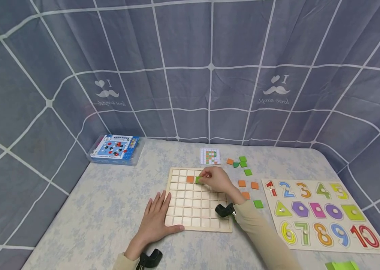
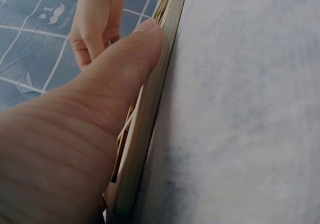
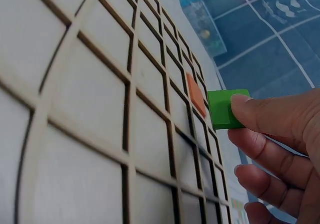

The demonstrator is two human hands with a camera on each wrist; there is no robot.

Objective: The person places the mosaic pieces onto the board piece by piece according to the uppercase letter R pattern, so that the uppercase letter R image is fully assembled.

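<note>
Currently pinching a green square tile (image 3: 220,109) between thumb and forefinger of the right hand (image 1: 216,180). Catches the tile only along its right side in the right wrist view, with the thumb tip over the face and the forefinger lower down, leaving the left part sticking out bare beyond the grip. Curls the remaining fingers loosely below, apart from the tile. Holds it at the far part of the wooden grid board (image 1: 196,212), just right of an orange tile (image 1: 190,179) lying in a cell. Cannot tell contact from a slight gap between green tile and grid. Spreads the left hand (image 1: 156,217) palm down at the near left corner of the board, grasping nothing, with fingers by the left edge and thumb resting on the near rim. Beyond the board, shows a small pattern card (image 1: 210,156); to the right, loose green tiles (image 1: 247,172) and loose orange tiles (image 1: 255,185), well apart from both hands. Farther right, shows a number-and-shape puzzle board (image 1: 319,220); at far left, a blue plastic box (image 1: 115,150) on the patterned tablecloth (image 1: 109,210).
</note>
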